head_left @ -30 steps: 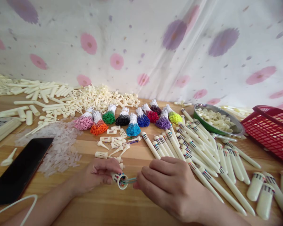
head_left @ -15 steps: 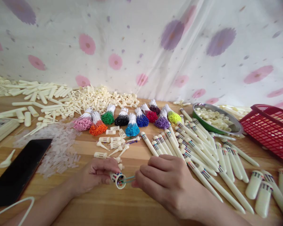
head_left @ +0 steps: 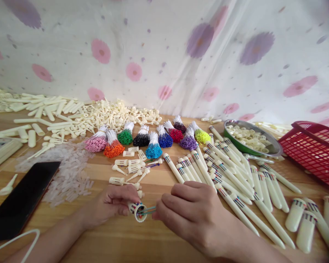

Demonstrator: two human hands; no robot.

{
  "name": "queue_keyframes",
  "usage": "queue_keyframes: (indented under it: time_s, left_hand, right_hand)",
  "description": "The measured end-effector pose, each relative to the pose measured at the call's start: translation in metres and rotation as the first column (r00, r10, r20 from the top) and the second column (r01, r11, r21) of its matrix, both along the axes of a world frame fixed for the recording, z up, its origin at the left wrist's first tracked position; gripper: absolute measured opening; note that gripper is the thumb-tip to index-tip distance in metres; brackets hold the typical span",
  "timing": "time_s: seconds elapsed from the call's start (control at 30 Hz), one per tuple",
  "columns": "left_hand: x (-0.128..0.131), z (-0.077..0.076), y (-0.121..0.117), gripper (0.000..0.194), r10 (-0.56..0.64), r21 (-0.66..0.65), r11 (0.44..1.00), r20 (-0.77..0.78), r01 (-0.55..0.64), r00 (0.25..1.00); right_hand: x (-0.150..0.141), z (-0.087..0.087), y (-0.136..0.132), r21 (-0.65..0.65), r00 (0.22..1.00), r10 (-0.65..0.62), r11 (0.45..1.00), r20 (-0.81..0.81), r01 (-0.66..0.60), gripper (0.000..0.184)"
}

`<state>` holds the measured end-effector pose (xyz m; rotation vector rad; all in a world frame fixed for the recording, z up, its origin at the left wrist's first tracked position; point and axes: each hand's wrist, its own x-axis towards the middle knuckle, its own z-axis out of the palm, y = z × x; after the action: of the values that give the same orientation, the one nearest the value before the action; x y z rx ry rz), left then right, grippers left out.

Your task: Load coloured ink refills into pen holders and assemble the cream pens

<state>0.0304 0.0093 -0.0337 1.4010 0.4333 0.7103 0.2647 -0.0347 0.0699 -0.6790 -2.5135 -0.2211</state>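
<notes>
And here are the two hands, working close together at the front of the wooden table (head_left: 112,243). The left hand (head_left: 113,204) has its thumb and fingers closed on a slotted cream barrel (head_left: 133,208), held tilted, with its round open mouth towards the right hand (head_left: 194,215). Coloured bits show in the slots and inside the mouth. The right hand is clamped on a slim blue-green tool (head_left: 150,209), its far end reaching right into that mouth; it looks like tweezers, though the grip hides most of it. The barrel sits between the two hands, in front of the loose slotted pieces (head_left: 121,163).

Just beyond those, what a line-up of colour! White-stemmed bundles stand with their coloured ends towards the hands: pink (head_left: 97,142), orange (head_left: 113,148), green and black, light blue (head_left: 154,148), dark blue, red, maroon, purple and yellow (head_left: 203,136).

Over on the right, multicolour pens (head_left: 235,175) lie thick across the wood, with a bowl (head_left: 275,149) of slotted pieces behind them and a red basket (head_left: 314,153) beside it. Across on the left, a black phone (head_left: 23,201) lies next to a heap of clear little tubes (head_left: 68,175), and a big spread of cream parts (head_left: 112,115) runs along the foot of the flowered curtain (head_left: 159,44).
</notes>
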Motion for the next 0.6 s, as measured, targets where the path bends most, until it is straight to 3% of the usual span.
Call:
queue_keyframes:
  time_s: [0.6]
  left_hand:
    - [-0.0013, 0.0029, 0.0009, 0.023, -0.045, -0.001, 0.999, -0.046, 0.045, 0.998]
  right_hand:
    - [0.0001, -0.0025, -0.0011, 0.045, 1.000, 0.021, 0.999, 0.006, -0.021, 0.019]
